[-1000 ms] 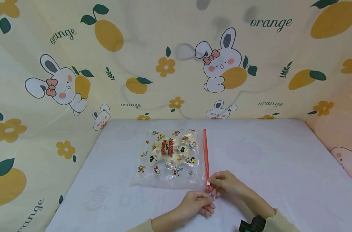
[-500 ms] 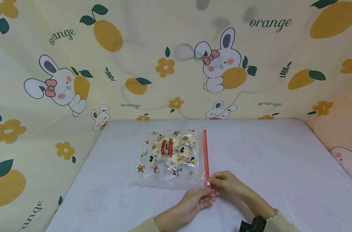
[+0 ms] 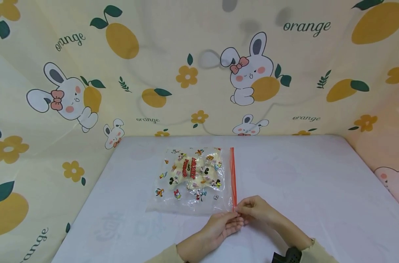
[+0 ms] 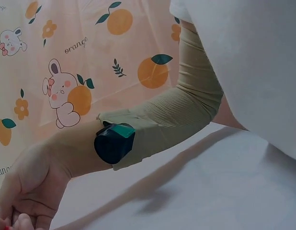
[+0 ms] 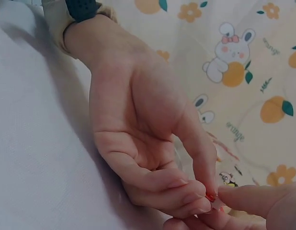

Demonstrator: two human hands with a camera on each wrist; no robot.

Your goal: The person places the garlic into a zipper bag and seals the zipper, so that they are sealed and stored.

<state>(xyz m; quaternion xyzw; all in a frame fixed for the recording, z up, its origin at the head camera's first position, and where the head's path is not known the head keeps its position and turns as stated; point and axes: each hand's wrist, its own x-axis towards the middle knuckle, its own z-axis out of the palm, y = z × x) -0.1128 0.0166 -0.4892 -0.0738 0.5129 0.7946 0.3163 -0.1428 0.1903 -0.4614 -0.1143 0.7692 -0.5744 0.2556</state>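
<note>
A clear zip bag (image 3: 189, 201) with cartoon prints and a red zip strip (image 3: 233, 175) lies flat on the table, strip to the right. Pale, rounded pieces (image 3: 199, 184) show through the plastic; their kind is unclear. At the strip's near end, my right hand (image 3: 256, 210) pinches the bag between thumb and forefinger. Just below it, my left hand (image 3: 219, 228) holds the same corner, palm turned up and fingers curled. In the right wrist view, the left hand's (image 5: 143, 129) thumb and fingers meet the right hand's (image 5: 267, 203) around a small red and whitish end piece.
A white cloth covers the table (image 3: 301, 175). Behind it and at both sides hangs a curtain (image 3: 173, 47) printed with rabbits and oranges. Dark devices are strapped on the wrists, such as the right wrist camera (image 3: 289, 255).
My left hand has moved up and right to the red strip's near end, its palm rolling upward, and now holds the corner. The right hand stays pinching there, slightly lower. The bag barely moves.
</note>
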